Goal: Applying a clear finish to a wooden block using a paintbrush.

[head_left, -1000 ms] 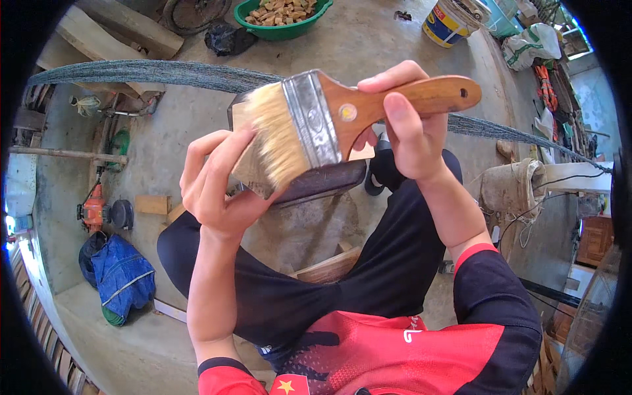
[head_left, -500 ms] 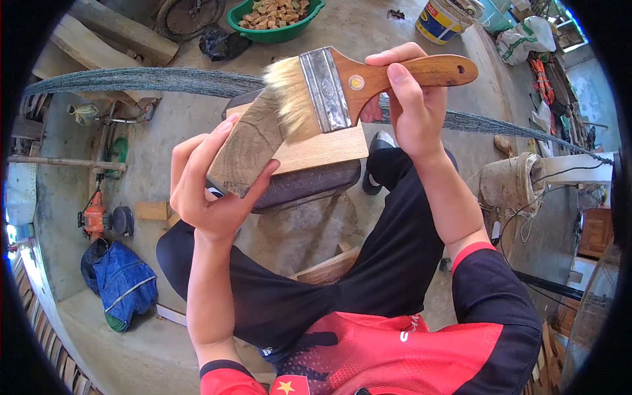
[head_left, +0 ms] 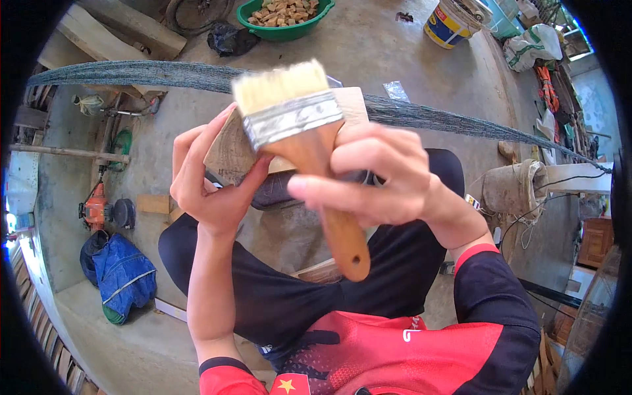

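In my right hand (head_left: 375, 178) is a wide paintbrush (head_left: 347, 247) with a wooden handle, metal band and pale bristles, turned bristles-up and slightly blurred. The brush head lies over a dark-grained wooden block (head_left: 222, 150), which my left hand (head_left: 204, 178) grips between thumb and fingers. I cannot tell whether the bristles touch it. Behind both, a pale board (head_left: 352, 108) rests on a dark seat-like object (head_left: 280, 189) between my bent legs; much of the board is hidden by the brush and my right hand.
A netted hammock (head_left: 461, 120) stretches across ahead. Beyond are a green basin (head_left: 276, 33) of wood pieces and a bucket (head_left: 447, 26). At left lie an orange power tool (head_left: 94, 210) and blue tarp (head_left: 125, 276); at right stands a cloth-covered bucket (head_left: 510, 187).
My right hand has turned the brush from roughly horizontal to upright, bristles up, and moved down and left. My left hand has tilted the block slightly, staying in about the same place.
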Available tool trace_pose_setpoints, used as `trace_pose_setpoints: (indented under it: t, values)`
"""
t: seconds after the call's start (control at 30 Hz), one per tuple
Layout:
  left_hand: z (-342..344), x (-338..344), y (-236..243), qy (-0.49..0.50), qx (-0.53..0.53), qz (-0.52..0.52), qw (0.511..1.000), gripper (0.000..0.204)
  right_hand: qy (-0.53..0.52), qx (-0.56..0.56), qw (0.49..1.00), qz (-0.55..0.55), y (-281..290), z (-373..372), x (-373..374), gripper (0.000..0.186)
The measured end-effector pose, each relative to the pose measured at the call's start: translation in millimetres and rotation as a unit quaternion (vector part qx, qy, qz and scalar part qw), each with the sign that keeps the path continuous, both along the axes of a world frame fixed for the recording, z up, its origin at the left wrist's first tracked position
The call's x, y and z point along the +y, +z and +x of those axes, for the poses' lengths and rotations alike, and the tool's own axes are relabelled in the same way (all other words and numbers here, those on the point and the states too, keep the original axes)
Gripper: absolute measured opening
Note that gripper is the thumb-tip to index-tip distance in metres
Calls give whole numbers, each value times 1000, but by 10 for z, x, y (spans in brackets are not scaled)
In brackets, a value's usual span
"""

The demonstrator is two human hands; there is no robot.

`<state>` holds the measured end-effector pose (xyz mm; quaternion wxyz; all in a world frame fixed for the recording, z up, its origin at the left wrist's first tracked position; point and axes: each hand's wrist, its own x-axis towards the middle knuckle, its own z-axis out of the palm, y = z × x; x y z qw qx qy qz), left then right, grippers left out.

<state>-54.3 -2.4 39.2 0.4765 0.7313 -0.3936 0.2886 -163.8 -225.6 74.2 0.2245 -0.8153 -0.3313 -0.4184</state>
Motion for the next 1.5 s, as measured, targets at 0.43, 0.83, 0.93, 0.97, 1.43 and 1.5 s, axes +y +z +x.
trace_pose_setpoints:
  t: [0.43,0.83,0.93,0.97,1.43,1.5]
  values:
    - [58,94,-93,-14,40,12,999,55,192,76,976,64,-42,6,89,22]
    - [26,-30,31,5,-2,-11,1000,64,102,116,975,159,-2,-30,-153,41]
    - [17,-31,42,13,-2,-4,1000,66,87,107,979,150,2,-6,-191,43]
    - [19,-20,40,13,-1,-3,1000,66,81,100,980,150,-4,4,-203,43]
    - [26,39,-25,27,-1,13,1000,57,92,76,988,99,92,-93,-14,23]
    - [16,26,-50,24,7,0,1000,55,133,100,984,69,27,-81,12,24]
